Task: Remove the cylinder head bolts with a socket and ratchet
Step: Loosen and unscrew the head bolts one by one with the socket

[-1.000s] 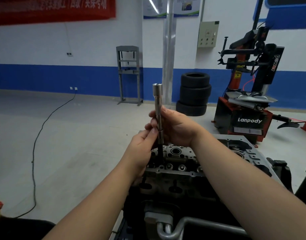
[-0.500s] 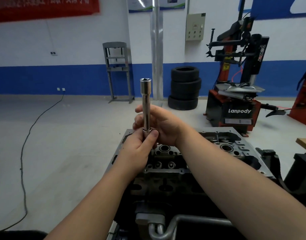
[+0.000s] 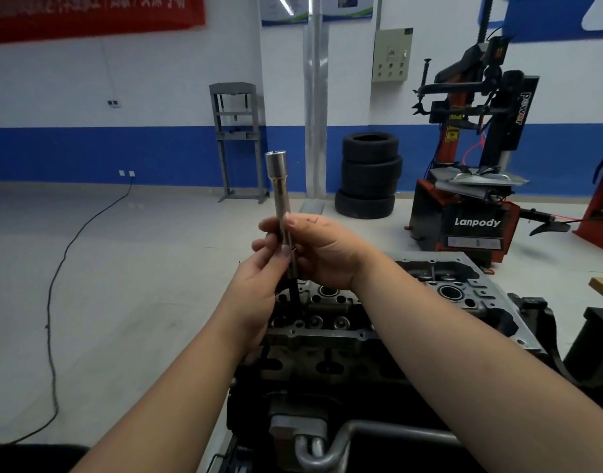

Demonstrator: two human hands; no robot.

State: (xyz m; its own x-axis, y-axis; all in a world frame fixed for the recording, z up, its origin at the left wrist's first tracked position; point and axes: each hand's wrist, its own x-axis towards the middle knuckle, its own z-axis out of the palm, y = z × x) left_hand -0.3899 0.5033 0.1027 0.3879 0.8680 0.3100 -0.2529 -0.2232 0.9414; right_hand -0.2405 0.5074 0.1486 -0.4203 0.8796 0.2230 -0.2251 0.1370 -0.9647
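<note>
We've got both hands, left hand (image 3: 259, 288) and right hand (image 3: 322, 254), pinching the long socket (image 3: 280, 199) upright above the cylinder head (image 3: 327, 322), probably pulling a bolt free.

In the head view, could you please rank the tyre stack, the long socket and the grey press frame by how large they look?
Largest to smallest:
1. grey press frame
2. tyre stack
3. long socket, held upright by both hands

The socket is nearer the camera, so it looks bigger than it is.

Silver socket (image 3: 280, 199), grey cylinder head (image 3: 464, 295), black tyres (image 3: 368, 175), a blue-and-white wall (image 3: 88, 124), red banner (image 3: 88, 15).
</note>
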